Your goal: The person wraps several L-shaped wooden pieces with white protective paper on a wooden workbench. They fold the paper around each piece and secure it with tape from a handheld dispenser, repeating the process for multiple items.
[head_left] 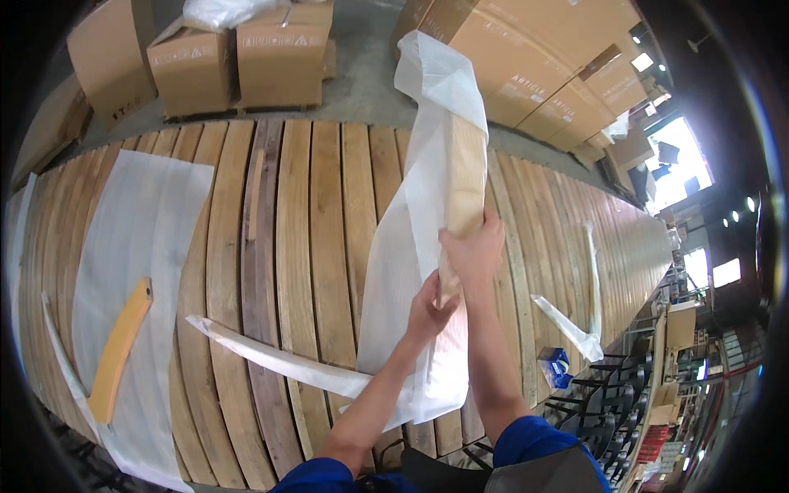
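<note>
Left hand (427, 308) and right hand (475, 249) grip a foam-wrapped wooden piece (464, 177) upright.

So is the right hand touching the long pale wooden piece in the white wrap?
Touching. The head view shows the right hand closed around the pale wooden piece, fingers on bare wood where the white foam wrap falls open.
</note>
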Demonstrator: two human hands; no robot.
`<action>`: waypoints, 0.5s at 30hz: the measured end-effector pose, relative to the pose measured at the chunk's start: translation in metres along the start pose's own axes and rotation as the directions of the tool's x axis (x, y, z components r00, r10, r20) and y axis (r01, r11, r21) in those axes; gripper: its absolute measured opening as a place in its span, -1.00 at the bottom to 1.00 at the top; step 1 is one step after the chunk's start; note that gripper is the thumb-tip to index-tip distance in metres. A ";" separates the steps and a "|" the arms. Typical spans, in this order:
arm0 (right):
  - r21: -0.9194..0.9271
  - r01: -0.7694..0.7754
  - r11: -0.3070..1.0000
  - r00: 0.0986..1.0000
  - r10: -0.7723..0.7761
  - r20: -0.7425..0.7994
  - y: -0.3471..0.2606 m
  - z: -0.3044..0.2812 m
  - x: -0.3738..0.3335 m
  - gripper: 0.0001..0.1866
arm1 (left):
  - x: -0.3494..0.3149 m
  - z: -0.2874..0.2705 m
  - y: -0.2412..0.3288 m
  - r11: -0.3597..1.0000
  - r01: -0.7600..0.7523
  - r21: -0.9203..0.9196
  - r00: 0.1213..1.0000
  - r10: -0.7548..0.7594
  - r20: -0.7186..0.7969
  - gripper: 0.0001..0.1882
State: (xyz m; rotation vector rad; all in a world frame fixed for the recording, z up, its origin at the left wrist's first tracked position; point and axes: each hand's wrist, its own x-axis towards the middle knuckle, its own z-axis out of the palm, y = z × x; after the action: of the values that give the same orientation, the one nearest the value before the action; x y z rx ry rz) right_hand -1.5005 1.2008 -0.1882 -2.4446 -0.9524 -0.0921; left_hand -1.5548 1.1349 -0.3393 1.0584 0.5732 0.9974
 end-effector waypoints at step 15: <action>0.516 0.549 0.658 0.833 -0.484 -0.268 -0.145 -0.259 -0.050 -0.67 | -0.092 -0.009 0.179 0.964 0.082 -0.253 0.964 -0.012 0.266 -0.49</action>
State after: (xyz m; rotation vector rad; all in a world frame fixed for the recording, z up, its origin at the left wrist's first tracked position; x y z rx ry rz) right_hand -1.6014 1.1352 0.0879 -1.5398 -1.3741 -0.1110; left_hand -1.6744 1.0828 -0.1864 0.9162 0.2392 0.8471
